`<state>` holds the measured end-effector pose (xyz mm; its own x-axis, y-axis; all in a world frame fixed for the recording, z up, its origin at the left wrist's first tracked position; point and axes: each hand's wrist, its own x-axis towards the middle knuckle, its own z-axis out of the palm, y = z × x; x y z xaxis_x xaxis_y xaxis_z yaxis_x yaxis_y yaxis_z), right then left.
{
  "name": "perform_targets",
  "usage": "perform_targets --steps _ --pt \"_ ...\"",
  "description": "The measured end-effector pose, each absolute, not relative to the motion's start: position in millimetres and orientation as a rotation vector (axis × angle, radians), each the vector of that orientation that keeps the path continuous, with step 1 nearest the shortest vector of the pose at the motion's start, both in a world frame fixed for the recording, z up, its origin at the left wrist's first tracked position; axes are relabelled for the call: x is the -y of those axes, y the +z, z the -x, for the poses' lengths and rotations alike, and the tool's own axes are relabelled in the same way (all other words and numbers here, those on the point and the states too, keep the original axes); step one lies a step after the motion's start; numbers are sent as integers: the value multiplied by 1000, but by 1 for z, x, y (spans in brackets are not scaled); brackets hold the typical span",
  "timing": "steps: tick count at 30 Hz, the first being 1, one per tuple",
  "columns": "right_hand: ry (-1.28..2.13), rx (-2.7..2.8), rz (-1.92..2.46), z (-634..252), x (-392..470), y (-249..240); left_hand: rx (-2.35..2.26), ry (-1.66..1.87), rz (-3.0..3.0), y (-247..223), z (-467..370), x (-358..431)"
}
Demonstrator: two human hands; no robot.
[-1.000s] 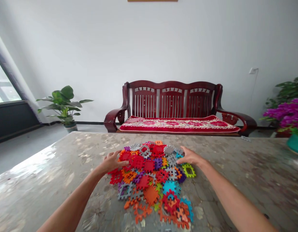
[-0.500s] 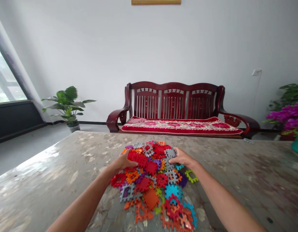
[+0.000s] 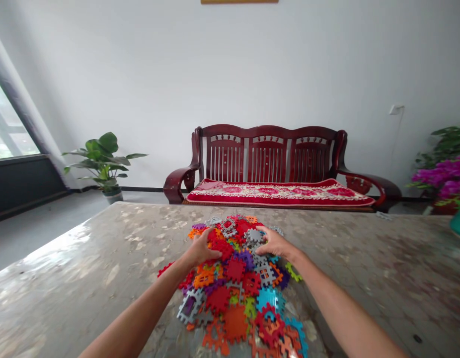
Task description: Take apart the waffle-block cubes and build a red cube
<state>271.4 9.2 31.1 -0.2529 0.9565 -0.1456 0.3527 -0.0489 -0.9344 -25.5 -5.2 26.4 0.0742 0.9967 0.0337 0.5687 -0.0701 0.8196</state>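
A heap of interlocking plastic puzzle tiles (image 3: 235,268) with toothed edges lies on the table, in red, orange, grey, blue, purple and green. My left hand (image 3: 200,248) rests at the heap's left side, thumb and fingers spread against red tiles (image 3: 219,247). On the opposite side, my right hand (image 3: 276,243) has its thumb and fingers apart around grey tiles (image 3: 254,235). Neither hand has lifted a tile clear of the heap. Closer to me lie a light blue tile (image 3: 269,297), an orange tile (image 3: 235,323) and a grey frame-shaped tile (image 3: 190,306).
The heap sits on a wide table with a patterned, shiny cover (image 3: 103,278). Beyond it stands a dark red wooden bench (image 3: 267,154) with a red floral cushion (image 3: 282,193). A potted plant (image 3: 107,159) is at left, purple flowers (image 3: 446,176) at right. A small dark object (image 3: 417,338) lies lower right.
Both hands have moved slightly inward, closer together. Tiles between them have shifted and bunched up; a red tile now shows left of my left forearm.
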Motion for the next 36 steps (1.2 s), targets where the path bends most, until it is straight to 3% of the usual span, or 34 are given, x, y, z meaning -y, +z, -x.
perform_targets --steps 6,17,27,36 --pt "1186 1584 1291 -260 -11 29 -1641 863 -1839 32 -3 8" --pt "955 1591 1174 -251 -15 60 -1236 1066 -1901 65 -30 13" --pt "687 2195 1140 -275 72 61 -1016 215 -2587 64 0 106" --pt "545 2473 1255 -270 110 40 -987 248 -2752 45 -20 119"
